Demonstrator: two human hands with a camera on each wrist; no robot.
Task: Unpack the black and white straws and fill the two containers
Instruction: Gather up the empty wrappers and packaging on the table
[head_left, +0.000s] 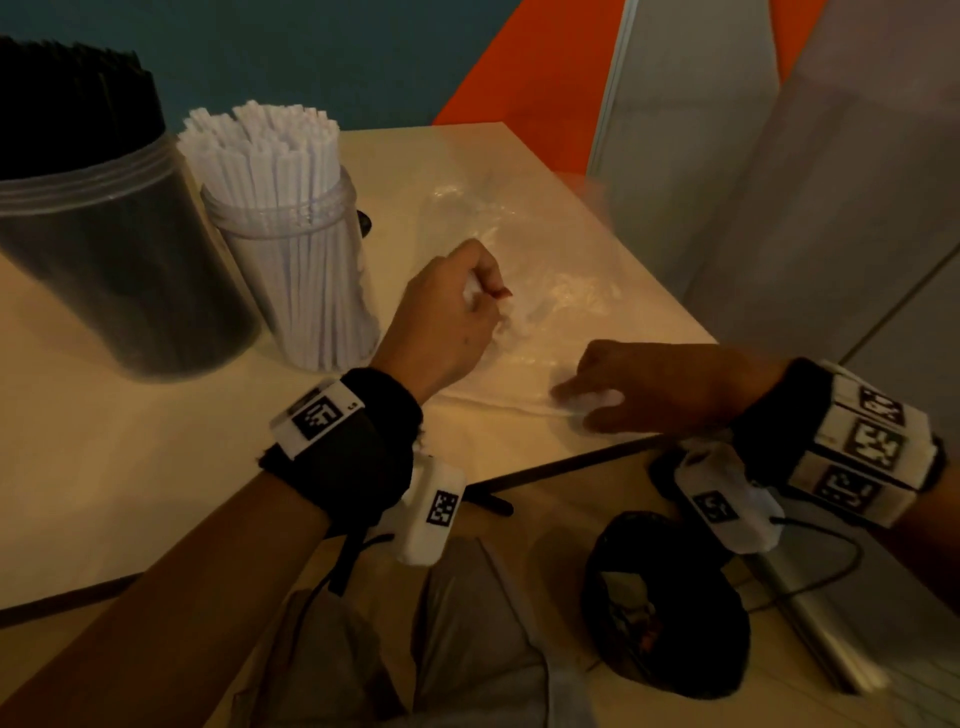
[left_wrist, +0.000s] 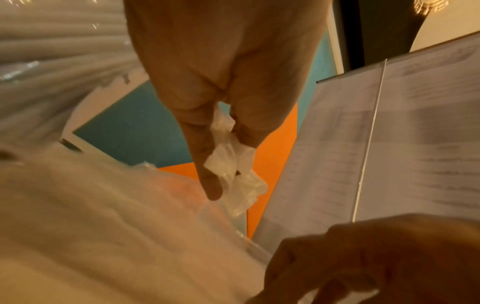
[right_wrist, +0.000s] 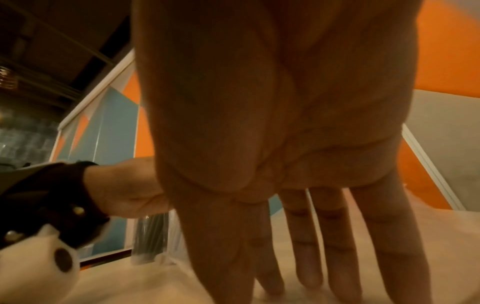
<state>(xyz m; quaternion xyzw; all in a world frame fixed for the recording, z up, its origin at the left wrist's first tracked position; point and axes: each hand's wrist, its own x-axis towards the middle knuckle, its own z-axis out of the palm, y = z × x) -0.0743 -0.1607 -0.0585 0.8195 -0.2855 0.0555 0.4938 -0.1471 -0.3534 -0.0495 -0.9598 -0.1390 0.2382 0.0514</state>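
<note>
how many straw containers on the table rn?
2. Black-straw container at far left; white-straw container right beside it, just left of the left hand. None seem hidden.

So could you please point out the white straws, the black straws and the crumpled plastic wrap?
white straws (head_left: 270, 150), head view, on the fanned top ends.
black straws (head_left: 67, 98), head view, on the upper bundle.
crumpled plastic wrap (left_wrist: 228, 164), left wrist view, on the wad between the fingers.

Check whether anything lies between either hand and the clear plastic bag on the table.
Nothing visible does. The left hand already grips a crumpled bunch of the bag, and the right hand presses straight fingers on its near edge. Both jars of straws stand off to the left, clear of the bag.
</note>
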